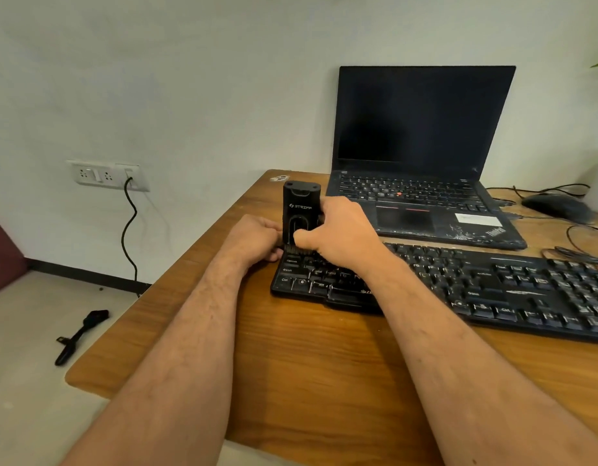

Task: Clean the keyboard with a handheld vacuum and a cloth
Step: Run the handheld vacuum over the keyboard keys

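A black keyboard (459, 284) lies across the wooden desk (307, 358). A black handheld vacuum (301, 210) stands upright on the keyboard's far left corner, its brush end down on the keys. My right hand (338, 230) grips the vacuum's body from the right, thumb across its front. At the left edge of the keyboard, my left hand (257, 238) has its fingers curled against the vacuum's base and the keyboard's edge. No cloth is in view.
An open black laptop (422, 156) stands behind the keyboard. At the far right of the desk lie a black mouse (556, 205) and loose cables (573, 243). A wall socket (107, 174) with a hanging cord and a black nozzle piece (79, 334) on the floor are to the left.
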